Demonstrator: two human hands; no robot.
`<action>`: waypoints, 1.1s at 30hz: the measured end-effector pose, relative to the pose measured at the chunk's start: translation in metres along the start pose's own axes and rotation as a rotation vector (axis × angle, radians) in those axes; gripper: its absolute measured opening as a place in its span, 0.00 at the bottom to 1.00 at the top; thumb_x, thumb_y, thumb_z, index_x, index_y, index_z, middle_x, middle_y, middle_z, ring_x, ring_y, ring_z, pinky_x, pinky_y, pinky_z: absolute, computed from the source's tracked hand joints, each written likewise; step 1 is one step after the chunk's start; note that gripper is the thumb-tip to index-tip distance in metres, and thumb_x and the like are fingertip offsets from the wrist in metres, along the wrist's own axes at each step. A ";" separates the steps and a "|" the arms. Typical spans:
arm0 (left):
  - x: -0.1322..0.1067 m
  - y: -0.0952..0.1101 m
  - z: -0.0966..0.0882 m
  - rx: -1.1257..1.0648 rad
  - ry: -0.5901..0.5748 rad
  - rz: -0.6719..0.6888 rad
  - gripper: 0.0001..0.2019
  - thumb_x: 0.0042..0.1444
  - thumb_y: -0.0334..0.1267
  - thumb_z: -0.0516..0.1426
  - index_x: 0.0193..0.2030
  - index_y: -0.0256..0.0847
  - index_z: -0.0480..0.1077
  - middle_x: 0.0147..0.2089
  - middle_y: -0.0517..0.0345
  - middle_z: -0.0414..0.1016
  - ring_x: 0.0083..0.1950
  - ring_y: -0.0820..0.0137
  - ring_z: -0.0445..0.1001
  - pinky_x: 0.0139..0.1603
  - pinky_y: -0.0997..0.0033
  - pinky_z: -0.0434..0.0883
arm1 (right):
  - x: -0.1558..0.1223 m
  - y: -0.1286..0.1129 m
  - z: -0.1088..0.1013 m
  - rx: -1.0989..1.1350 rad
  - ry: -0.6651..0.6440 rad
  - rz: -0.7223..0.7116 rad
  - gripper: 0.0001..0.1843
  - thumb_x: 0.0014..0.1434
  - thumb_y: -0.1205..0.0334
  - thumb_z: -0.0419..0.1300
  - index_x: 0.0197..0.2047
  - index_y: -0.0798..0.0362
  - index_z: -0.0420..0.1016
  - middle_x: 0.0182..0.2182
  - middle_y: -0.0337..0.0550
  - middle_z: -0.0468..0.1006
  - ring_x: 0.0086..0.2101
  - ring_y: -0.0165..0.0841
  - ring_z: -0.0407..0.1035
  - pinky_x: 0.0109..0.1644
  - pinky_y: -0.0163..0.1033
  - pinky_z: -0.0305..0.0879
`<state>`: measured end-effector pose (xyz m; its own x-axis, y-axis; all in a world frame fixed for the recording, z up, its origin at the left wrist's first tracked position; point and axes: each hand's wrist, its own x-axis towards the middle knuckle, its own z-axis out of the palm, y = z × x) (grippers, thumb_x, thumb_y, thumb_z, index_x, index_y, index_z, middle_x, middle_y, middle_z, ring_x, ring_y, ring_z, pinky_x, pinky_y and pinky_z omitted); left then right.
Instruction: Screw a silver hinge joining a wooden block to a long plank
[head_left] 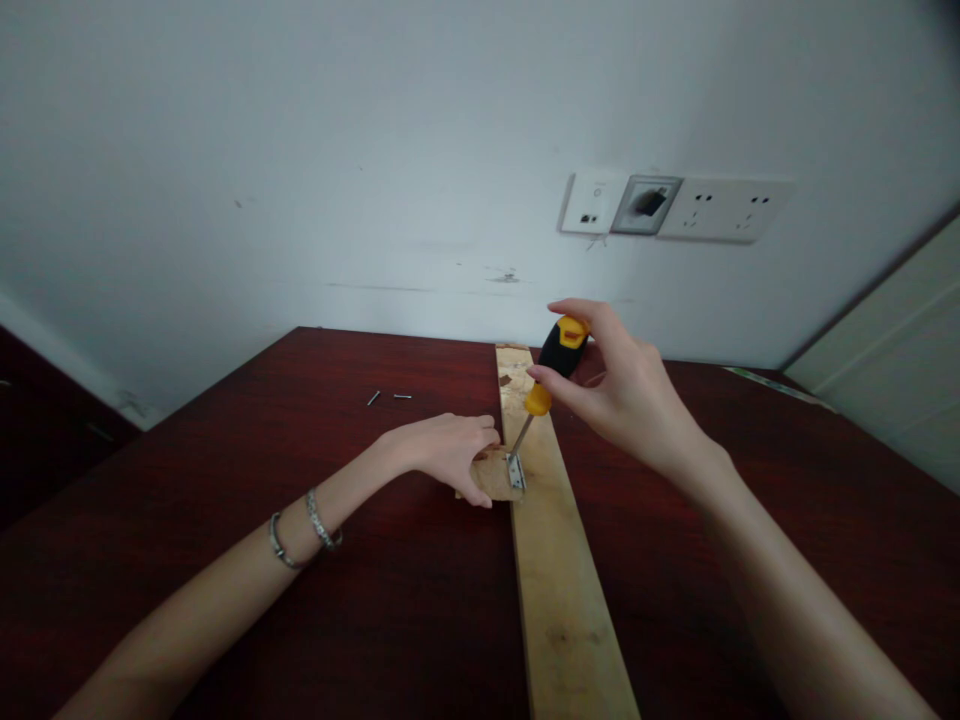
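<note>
A long wooden plank (559,560) lies lengthwise on the dark red table. Against its left edge sits a small piece of wood (495,478), and a metal hinge (516,472) lies where the two meet. My left hand (450,455) is closed on the small piece, thumb at the near side and fingers at the far side. In my right hand (619,385) is a yellow and black screwdriver (564,346), pinched by the handle and tilted. Its shaft runs down to the far end of the hinge; the exact tip contact is too small to tell.
Two screws (373,397) lie on the table (300,430) left of the plank. Behind the table rises a white wall (337,200) with a row of sockets (724,210), one holding a black plug (651,203). A flat strip (780,388) lies at the table's far right.
</note>
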<state>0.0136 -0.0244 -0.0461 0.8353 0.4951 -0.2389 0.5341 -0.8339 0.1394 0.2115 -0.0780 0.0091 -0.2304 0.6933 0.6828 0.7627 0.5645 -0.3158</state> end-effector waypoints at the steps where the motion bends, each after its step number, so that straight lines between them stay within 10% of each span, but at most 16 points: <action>1: 0.000 0.000 0.000 -0.006 0.001 -0.002 0.31 0.43 0.59 0.60 0.49 0.40 0.66 0.45 0.54 0.68 0.39 0.65 0.70 0.33 0.70 0.64 | 0.000 0.000 0.000 0.025 0.009 0.009 0.26 0.56 0.56 0.59 0.57 0.49 0.59 0.40 0.45 0.72 0.26 0.30 0.68 0.32 0.41 0.70; 26: -0.001 -0.007 0.001 -0.010 -0.011 -0.026 0.34 0.42 0.60 0.60 0.52 0.40 0.65 0.46 0.53 0.67 0.38 0.66 0.69 0.33 0.70 0.64 | 0.001 0.008 -0.012 0.062 0.207 0.082 0.27 0.55 0.57 0.58 0.58 0.48 0.60 0.46 0.50 0.70 0.34 0.36 0.71 0.25 0.37 0.68; 33: -0.007 -0.017 -0.005 -0.054 -0.036 -0.052 0.33 0.43 0.58 0.60 0.52 0.40 0.64 0.47 0.54 0.65 0.40 0.66 0.69 0.37 0.70 0.65 | 0.006 0.051 0.005 0.028 -0.004 0.213 0.25 0.52 0.53 0.61 0.51 0.56 0.72 0.38 0.50 0.78 0.34 0.39 0.72 0.38 0.45 0.68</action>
<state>-0.0005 -0.0121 -0.0420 0.8014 0.5276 -0.2818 0.5839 -0.7921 0.1776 0.2458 -0.0427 -0.0062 -0.0685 0.7998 0.5964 0.7771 0.4176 -0.4708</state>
